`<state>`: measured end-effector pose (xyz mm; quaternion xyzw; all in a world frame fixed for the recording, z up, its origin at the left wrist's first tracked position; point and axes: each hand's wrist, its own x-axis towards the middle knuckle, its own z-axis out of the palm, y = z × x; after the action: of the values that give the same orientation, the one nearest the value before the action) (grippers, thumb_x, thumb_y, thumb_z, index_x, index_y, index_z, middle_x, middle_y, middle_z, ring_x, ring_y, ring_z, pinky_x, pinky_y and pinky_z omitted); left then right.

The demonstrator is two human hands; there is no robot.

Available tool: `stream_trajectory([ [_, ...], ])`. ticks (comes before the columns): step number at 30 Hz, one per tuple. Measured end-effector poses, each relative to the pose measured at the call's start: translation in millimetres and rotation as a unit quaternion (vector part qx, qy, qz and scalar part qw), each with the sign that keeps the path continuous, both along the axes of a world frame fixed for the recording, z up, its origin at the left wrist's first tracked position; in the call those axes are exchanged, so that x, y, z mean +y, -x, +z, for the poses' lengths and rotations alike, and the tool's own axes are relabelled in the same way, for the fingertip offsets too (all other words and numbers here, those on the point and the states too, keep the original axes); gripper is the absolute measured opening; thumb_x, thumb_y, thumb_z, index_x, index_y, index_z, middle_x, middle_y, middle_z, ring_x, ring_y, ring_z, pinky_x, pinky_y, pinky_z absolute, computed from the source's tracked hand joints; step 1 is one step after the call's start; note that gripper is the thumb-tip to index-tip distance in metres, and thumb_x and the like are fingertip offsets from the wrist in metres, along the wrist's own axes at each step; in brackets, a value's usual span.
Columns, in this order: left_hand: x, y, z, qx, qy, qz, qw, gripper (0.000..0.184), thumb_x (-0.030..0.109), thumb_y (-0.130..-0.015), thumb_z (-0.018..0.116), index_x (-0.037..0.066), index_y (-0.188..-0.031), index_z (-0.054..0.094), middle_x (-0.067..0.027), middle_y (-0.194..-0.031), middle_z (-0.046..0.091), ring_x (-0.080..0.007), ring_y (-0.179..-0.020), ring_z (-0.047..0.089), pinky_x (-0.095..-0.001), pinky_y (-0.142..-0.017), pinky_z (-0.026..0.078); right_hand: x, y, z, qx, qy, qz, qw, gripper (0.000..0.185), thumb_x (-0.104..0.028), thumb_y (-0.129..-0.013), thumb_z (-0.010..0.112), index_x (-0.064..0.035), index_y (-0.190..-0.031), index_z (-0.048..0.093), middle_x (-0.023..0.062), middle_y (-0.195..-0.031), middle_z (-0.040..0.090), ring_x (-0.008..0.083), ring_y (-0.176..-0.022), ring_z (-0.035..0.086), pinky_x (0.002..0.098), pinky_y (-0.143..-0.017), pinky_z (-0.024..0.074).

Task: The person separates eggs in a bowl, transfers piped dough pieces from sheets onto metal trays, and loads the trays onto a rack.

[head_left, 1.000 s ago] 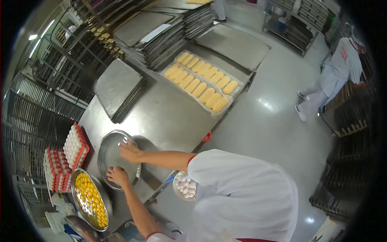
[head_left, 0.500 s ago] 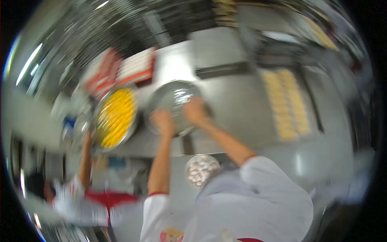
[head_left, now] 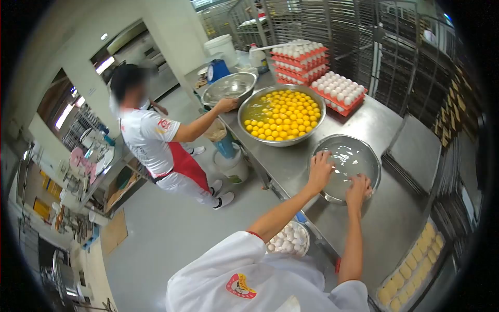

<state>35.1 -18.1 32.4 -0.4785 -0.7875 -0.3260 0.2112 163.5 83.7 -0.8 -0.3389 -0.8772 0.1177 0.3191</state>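
A metal bowl (head_left: 372,156) with clear, shiny liquid in it stands on the steel table in front of me. Over its left side is my left hand (head_left: 320,170), its bent fingers apart. My right hand (head_left: 358,190) is over the near right part of the bowl, fingers also curled and spread. I see nothing in either hand; whether the fingertips touch the bowl or liquid is unclear. To the left, a larger metal bowl (head_left: 241,117) is full of yellow egg yolks (head_left: 285,115). Below the table edge, a round container holds white eggshells (head_left: 289,240).
Red trays of eggs (head_left: 340,91) are stacked at the back. A co-worker (head_left: 156,135) stands left, one hand at another metal bowl (head_left: 228,87). Flat metal trays (head_left: 416,148) lie to the right. Pale dough pieces (head_left: 413,265) fill a tray at the near right.
My view has swung left and sharpened, bringing the co-worker fully into sight. My hands remain at the bowl of clear liquid, appearing farther right in view.
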Motion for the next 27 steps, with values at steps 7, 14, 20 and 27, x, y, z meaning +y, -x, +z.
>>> stream_trajectory([
  [7,-58.0,-13.4,9.5,0.059,-0.108,0.027,0.992,0.028,0.014,-0.071,0.069,0.018,-0.098,0.066,-0.0011,-0.119,0.052,-0.0248,-0.111,0.043,-0.0408,-0.092,0.029,-27.3,-3.0,39.4,-0.009,0.030,0.022,0.999,0.017,-0.008,-0.073,0.064,-0.0144,-0.090,0.064,0.0068,-0.120,0.049,0.0262,-0.120,0.038,0.0485,-0.094,0.0265],
  [14,-193.9,-17.7,-15.2,0.049,-0.088,0.175,0.979,0.030,0.020,-0.070,0.073,0.021,-0.100,0.067,0.0004,-0.121,0.053,-0.0244,-0.110,0.044,-0.0408,-0.091,0.028,-27.0,-5.3,17.6,0.068,-0.052,-0.045,0.995,0.022,-0.008,-0.076,0.062,-0.0149,-0.097,0.062,0.0028,-0.124,0.045,0.0247,-0.121,0.038,0.0510,-0.097,0.0256],
  [20,-341.5,-33.1,-78.7,0.016,-0.013,0.320,0.947,0.022,0.021,-0.068,0.075,0.023,-0.089,0.069,0.0003,-0.117,0.054,-0.0246,-0.111,0.044,-0.0407,-0.091,0.027,-39.9,-27.9,16.8,0.053,-0.070,-0.092,0.992,0.056,0.003,-0.071,0.055,-0.0217,-0.121,0.054,0.0042,-0.134,0.038,0.0285,-0.124,0.036,0.0529,-0.096,0.0259],
  [27,-465.0,-90.0,-117.2,-0.077,0.035,0.376,0.923,0.012,0.021,-0.075,0.070,0.017,-0.086,0.068,-0.0040,-0.117,0.052,-0.0282,-0.111,0.041,-0.0460,-0.093,0.026,-129.8,-53.8,-9.6,0.035,-0.117,-0.116,0.986,0.065,0.001,-0.075,0.052,-0.0224,-0.135,0.041,0.0108,-0.136,0.035,0.0321,-0.127,0.032,0.0538,-0.099,0.0233],
])
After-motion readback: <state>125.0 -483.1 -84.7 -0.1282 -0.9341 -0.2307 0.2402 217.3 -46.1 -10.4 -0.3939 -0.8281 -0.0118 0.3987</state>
